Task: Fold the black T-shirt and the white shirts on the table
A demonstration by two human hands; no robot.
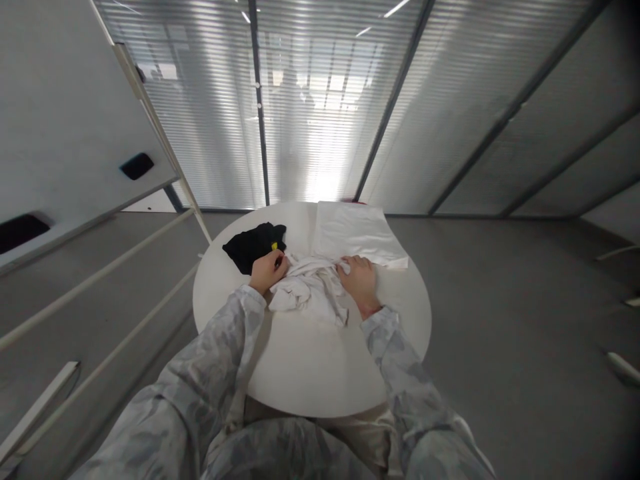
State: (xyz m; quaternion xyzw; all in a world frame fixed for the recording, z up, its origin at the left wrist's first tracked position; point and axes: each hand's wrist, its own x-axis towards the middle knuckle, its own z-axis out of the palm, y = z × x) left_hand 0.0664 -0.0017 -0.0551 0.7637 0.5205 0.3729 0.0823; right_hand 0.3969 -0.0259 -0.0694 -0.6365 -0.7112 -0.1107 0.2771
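A crumpled white garment (pixel 310 290) lies in loose folds on the round white table (pixel 320 373); its exact kind cannot be made out. At its upper left edge, my left hand (pixel 269 270) is closed in a pinch on the fabric. My right hand (pixel 360 280) is curled over the upper right edge with cloth between its fingers. Just beyond my left hand is a bunched black cloth item (pixel 253 247) with a small yellow patch. Behind my right hand, a smooth, flat white cloth (pixel 355 230) lies at the table's far right.
A white metal frame with rails (pixel 100 283) stands left of the table, below a large white panel (pixel 65 100). Glass partition walls with blinds (pixel 320 133) rise behind the table. Grey floor (pixel 510 320) extends to the right, where pale legs of furniture (pixel 623 367) show at the edge.
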